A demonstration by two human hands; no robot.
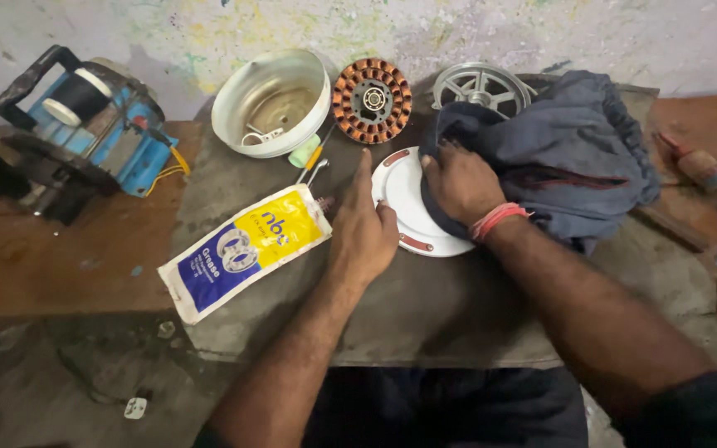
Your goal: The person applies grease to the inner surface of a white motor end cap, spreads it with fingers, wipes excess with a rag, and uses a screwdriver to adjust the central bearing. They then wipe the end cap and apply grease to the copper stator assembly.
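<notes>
A white round cover plate [404,199] with red tabs lies flat on a grey slab [425,307]. My left hand [364,228] rests edge-on against the plate's left rim, fingers straight. My right hand [458,182] presses a dark blue-grey cloth [566,149] down onto the plate's right part, gripping the cloth. A red thread band circles my right wrist.
A blue, yellow and white grease pouch [242,249] lies left of my left hand. Behind are a white bowl-shaped housing [271,99], a copper-wound stator [372,99], a grey spoked metal part [479,87] and a screwdriver [313,158]. A blue winding machine [85,124] stands far left.
</notes>
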